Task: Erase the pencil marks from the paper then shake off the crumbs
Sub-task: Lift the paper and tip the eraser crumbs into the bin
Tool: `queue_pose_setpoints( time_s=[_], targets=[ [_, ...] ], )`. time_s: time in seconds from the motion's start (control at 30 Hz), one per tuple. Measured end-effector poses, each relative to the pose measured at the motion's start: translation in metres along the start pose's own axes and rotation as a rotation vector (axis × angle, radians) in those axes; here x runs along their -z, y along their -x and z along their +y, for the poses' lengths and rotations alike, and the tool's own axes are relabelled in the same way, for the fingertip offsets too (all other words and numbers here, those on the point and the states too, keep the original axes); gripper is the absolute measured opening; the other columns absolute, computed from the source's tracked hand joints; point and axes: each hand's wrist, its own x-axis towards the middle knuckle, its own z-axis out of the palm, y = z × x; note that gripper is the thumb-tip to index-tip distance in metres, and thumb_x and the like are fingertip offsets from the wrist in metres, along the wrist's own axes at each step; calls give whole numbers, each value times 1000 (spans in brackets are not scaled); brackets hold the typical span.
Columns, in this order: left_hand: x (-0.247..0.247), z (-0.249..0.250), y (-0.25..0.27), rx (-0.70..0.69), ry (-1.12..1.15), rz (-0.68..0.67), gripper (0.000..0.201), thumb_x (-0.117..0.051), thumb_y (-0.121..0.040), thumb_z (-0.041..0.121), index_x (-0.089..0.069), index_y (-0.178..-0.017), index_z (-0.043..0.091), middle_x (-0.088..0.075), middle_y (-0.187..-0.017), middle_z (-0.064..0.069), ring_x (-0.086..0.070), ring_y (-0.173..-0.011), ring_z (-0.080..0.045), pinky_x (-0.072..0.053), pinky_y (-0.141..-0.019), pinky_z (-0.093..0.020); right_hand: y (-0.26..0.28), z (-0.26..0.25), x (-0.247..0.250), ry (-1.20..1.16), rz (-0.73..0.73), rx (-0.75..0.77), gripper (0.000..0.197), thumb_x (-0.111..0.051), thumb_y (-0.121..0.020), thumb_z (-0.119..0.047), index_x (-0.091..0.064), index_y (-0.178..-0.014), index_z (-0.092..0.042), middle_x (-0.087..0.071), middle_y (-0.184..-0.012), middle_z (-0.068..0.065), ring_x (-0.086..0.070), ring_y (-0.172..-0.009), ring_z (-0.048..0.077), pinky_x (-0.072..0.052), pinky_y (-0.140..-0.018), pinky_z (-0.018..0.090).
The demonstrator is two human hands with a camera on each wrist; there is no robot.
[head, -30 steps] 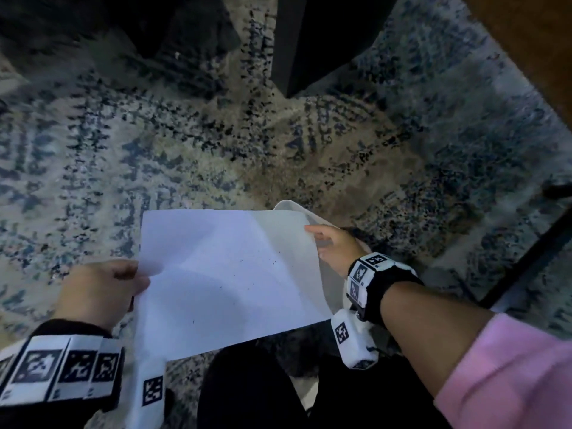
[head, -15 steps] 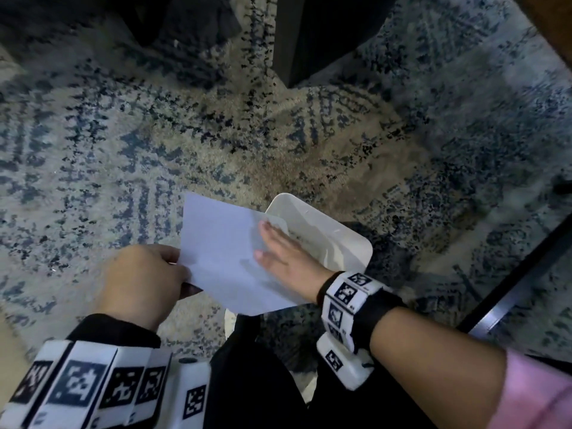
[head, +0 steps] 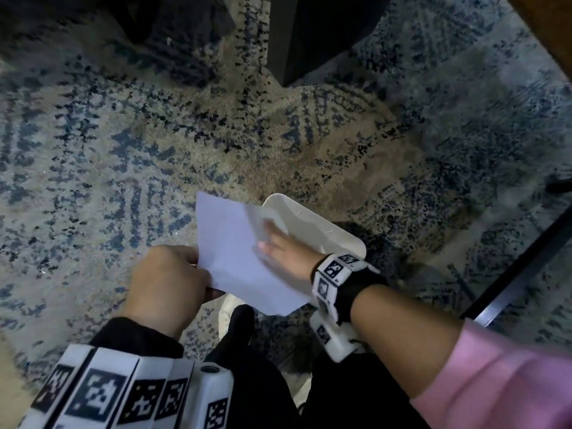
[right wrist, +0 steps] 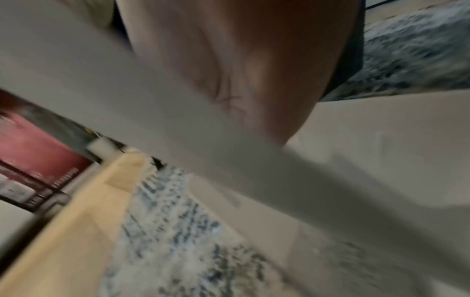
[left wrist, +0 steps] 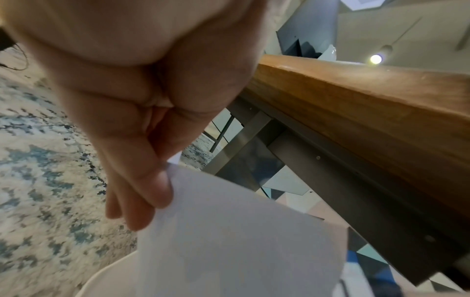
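Note:
The white sheet of paper [head: 235, 252] hangs tilted over a white bin [head: 325, 230] on the rug. My left hand [head: 173, 280] pinches the sheet's left edge between thumb and fingers, which the left wrist view shows close up on the paper [left wrist: 241, 241]. My right hand [head: 274, 241] lies flat on the sheet's upper face with straight fingers, blurred by motion. In the right wrist view the paper [right wrist: 178, 124] crosses in front of the palm, with the bin's wall [right wrist: 381, 150] beyond. No pencil marks or crumbs can be made out.
A blue and beige patterned rug [head: 123, 150] covers the floor. A dark table leg [head: 297, 35] stands at the far side and a dark metal bar [head: 520, 258] runs at the right. A wooden table edge [left wrist: 356, 104] is overhead. My black-clad legs [head: 247, 382] are below the bin.
The sheet went from spread flat between both hands to steeply tilted over the bin. My right hand let go of its edge and now lies flat on the sheet's face.

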Motion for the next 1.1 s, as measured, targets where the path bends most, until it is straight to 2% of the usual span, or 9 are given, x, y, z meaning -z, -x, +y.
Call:
queue_pose_setpoints(
  time_s=[0.17, 0.3, 0.47, 0.57, 0.7, 0.8, 0.97, 1.03, 1.1],
  targets=[
    [-2, 4, 1, -32, -115, 9, 27, -57, -66, -14, -72, -61, 7, -73, -61, -17, -71, -59, -25, -62, -66, -41, -7, 17, -34, 50, -173, -16, 61, -29, -102, -39, -4, -152, -15, -4, -159, -1, -7, -146, 15, -7, -113, 23],
    [-2, 8, 6, -38, -215, 15, 26, -54, -68, -13, -70, -58, 5, -71, -58, -16, -70, -60, -25, -60, -68, -45, -18, 45, -10, 258, 86, -301, 55, -38, -101, -28, -22, -148, -4, -28, -152, 17, -33, -137, 30, -28, -107, 32],
    [-8, 18, 15, -48, -275, 9, 28, -57, -68, -7, -65, -51, 13, -67, -52, -9, -69, -63, -28, -59, -69, -45, 19, -19, -17, -43, 51, 227, 69, -35, -97, -50, -4, -152, -23, 2, -159, -7, -2, -143, 4, -3, -112, 24],
    [-7, 22, 18, -39, -246, -14, 37, -59, -69, -9, -56, -39, 13, -50, -31, 2, -63, -55, -29, -59, -70, -49, 35, -25, -44, -157, -40, 303, 70, -27, -94, -57, -3, -151, -24, 6, -159, -9, 4, -142, 1, 1, -111, 18],
    [-2, 20, 22, -30, -187, -27, 39, -55, -69, -12, -70, -51, 19, -70, -51, -7, -68, -55, -23, -60, -67, -39, 7, 48, -33, -67, -108, -245, 58, -28, -103, -35, -5, -152, -13, -6, -159, 4, -14, -145, 21, -14, -111, 22],
    [-1, 18, 23, -54, -191, -36, 31, -55, -67, -12, -71, -58, 14, -72, -63, -18, -70, -65, -32, -60, -71, -48, -1, 76, -13, -69, 163, -532, 59, -32, -102, -34, -8, -151, -13, -12, -158, 13, -34, -136, 33, -35, -106, 37],
    [-3, 17, 24, -90, -209, -46, 20, -59, -63, -8, -69, -63, 10, -70, -64, -21, -69, -71, -36, -58, -70, -54, -1, 29, -20, -512, 178, -18, 57, -38, -101, -34, -15, -152, -22, -12, -158, -5, -20, -144, 16, -15, -114, 27],
    [1, 16, 25, -97, -205, -62, 24, -57, -67, -11, -71, -66, 9, -72, -68, -20, -70, -70, -33, -59, -71, -49, -10, 23, -31, -290, 10, 18, 57, -30, -102, -39, -8, -152, -22, -5, -159, -4, -8, -146, 14, -6, -115, 29],
    [7, 15, 26, -76, -192, -74, 28, -55, -70, -11, -72, -68, 11, -73, -70, -18, -71, -71, -30, -59, -75, -48, -18, 35, -28, -136, -84, -137, 56, -26, -102, -41, -18, -150, -15, -20, -157, 7, -22, -143, 24, -18, -115, 34]
  ],
)
